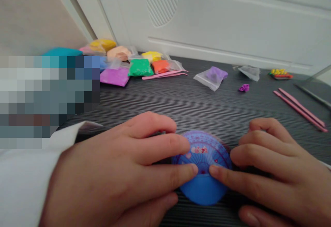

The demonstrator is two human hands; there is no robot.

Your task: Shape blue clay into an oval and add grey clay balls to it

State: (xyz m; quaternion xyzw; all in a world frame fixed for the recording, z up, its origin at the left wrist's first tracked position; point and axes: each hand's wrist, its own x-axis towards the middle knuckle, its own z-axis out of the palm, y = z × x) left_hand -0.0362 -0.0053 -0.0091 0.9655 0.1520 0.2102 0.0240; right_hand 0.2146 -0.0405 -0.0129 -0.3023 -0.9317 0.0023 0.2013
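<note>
A flat round of blue clay (pixel 204 192) lies on the dark table, with a clear printed protractor (pixel 203 156) covering its upper half. My left hand (pixel 124 172) reaches in from the left, its index fingertip pressing near the protractor's straight edge and its middle finger on the upper left rim. From the right, my right hand (pixel 279 172) puts its index fingertip close to the middle of that same edge; its other fingers curl by the right rim. Both thumbs stay low, off to the sides of the disc.
Bags of coloured clay, among them a green one (pixel 140 67) and a purple one (pixel 213 77), line the white panel (pixel 232 27). Pink sticks (pixel 301 110) lie at right, near a small purple lump (pixel 243 88) and a yellow-and-red clay piece (pixel 281 74).
</note>
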